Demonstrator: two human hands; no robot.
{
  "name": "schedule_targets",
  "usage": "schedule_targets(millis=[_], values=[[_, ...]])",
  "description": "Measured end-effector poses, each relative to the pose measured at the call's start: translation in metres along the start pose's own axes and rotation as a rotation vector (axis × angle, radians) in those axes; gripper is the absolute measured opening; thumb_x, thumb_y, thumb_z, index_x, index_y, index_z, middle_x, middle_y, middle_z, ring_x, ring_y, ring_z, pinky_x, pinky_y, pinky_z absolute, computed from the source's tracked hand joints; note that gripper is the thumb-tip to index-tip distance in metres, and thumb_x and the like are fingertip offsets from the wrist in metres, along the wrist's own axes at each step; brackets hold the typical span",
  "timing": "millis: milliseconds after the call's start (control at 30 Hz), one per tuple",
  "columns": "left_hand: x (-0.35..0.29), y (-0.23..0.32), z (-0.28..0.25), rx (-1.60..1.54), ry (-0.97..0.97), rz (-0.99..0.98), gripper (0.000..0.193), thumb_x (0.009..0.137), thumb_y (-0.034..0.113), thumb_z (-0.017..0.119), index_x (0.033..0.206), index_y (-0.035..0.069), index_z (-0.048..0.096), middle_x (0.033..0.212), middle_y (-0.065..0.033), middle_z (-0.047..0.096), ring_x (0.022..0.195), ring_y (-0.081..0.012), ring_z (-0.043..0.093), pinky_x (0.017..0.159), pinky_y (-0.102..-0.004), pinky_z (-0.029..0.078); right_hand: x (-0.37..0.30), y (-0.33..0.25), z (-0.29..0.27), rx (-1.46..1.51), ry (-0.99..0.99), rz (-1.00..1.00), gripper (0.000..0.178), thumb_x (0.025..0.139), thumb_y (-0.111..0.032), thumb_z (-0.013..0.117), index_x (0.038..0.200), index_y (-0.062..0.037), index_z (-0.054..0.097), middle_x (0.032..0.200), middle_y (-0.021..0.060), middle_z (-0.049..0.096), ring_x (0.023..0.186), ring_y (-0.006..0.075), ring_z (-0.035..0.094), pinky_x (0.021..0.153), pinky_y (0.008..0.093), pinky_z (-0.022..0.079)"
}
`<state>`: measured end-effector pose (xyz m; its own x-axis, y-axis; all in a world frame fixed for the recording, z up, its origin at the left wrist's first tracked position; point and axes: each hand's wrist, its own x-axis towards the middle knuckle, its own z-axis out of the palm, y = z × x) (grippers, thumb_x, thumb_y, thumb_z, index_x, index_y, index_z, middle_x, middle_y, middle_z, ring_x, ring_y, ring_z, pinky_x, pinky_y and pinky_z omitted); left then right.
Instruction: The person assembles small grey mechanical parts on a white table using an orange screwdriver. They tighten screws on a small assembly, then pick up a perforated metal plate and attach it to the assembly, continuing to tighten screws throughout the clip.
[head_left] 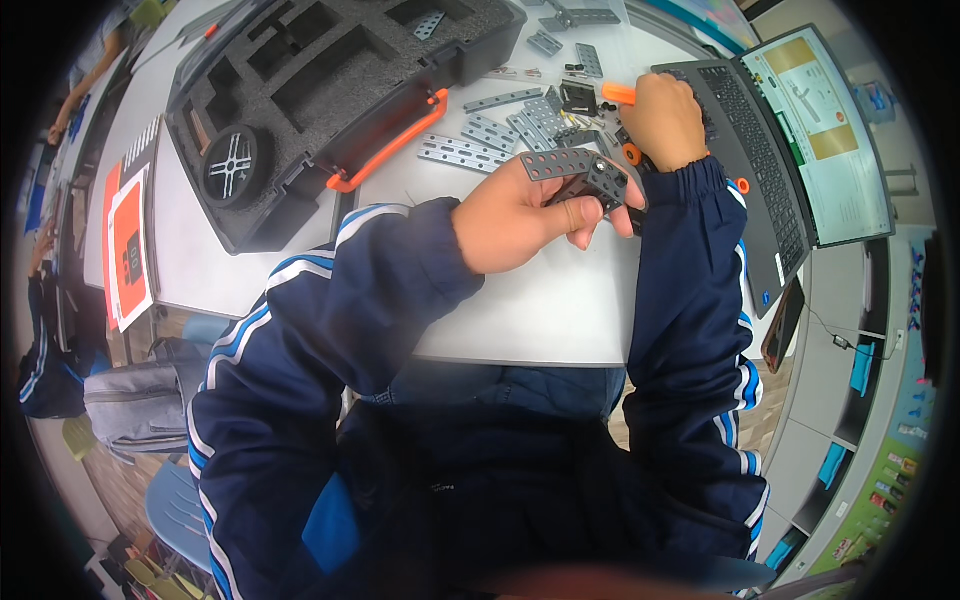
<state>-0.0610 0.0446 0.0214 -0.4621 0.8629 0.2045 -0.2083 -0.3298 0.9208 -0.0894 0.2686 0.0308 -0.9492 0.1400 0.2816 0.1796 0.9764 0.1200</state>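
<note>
My left hand (520,215) is closed around a grey perforated metal bracket assembly (603,180), made of a flat holed bar joined to a darker block, held above the near part of the white table. Farther off, beside the laptop, my right hand (668,118) is closed, its back toward me. An orange handle (618,93) sticks out from its left side; the rest of that tool is hidden by the hand. Small fasteners and dark parts lie just left of my right hand, among them a black bracket (578,97) and an orange ring (631,154).
Grey perforated metal plates (465,150) lie scattered mid-table. An open black case (330,80) with foam cut-outs, a wheel (233,166) and an orange handle (395,145) fills the left. An open laptop (760,150) stands right. Printed booklets (130,245) lie at the left edge.
</note>
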Motion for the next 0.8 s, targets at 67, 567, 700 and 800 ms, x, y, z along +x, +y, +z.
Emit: schedule_targets(millis=[67,567,700,800], values=[[0.000,0.000,0.000,-0.002,0.005,0.007,0.023,0.095,0.012,0.055,0.115,0.001,0.059,0.097,-0.0066,0.066,0.073,-0.0088,0.053,0.073,-0.0239,0.046,-0.005,0.003,-0.005,-0.013,0.064,-0.041,0.020,0.079,-0.014,0.061,0.087,0.0051,0.064,0.092,0.0254,0.064,0.092,0.0401,0.062,0.079,0.0448,0.049],[-0.001,0.000,0.000,0.025,0.004,0.002,0.025,0.095,0.015,0.056,0.116,0.001,0.058,0.099,-0.0072,0.065,0.073,-0.0091,0.054,0.072,-0.0235,0.046,-0.045,0.016,-0.077,1.306,-0.195,-0.034,0.019,0.091,-0.016,0.064,0.102,-0.0015,0.061,0.092,0.0009,0.062,0.076,0.0058,0.050,0.069,0.0193,0.038],[-0.001,-0.001,-0.001,0.024,0.015,0.024,0.024,0.095,0.012,0.056,0.116,0.002,0.058,0.099,-0.0079,0.065,0.073,-0.0097,0.054,0.071,-0.0242,0.047,-0.057,0.008,-0.086,1.243,-0.116,-0.125,0.016,0.088,-0.012,0.068,0.099,-0.0021,0.061,0.095,0.0020,0.061,0.085,0.0092,0.058,0.075,0.0208,0.043],[0.000,-0.002,0.002,-0.008,0.050,0.051,0.023,0.095,0.011,0.055,0.116,0.002,0.058,0.098,-0.0082,0.065,0.072,-0.0098,0.054,0.071,-0.0246,0.047,-0.061,0.005,-0.093,1.244,-0.185,-0.197,0.012,0.088,-0.008,0.066,0.097,-0.0024,0.062,0.094,0.0021,0.061,0.083,0.0098,0.058,0.074,0.0216,0.044]])
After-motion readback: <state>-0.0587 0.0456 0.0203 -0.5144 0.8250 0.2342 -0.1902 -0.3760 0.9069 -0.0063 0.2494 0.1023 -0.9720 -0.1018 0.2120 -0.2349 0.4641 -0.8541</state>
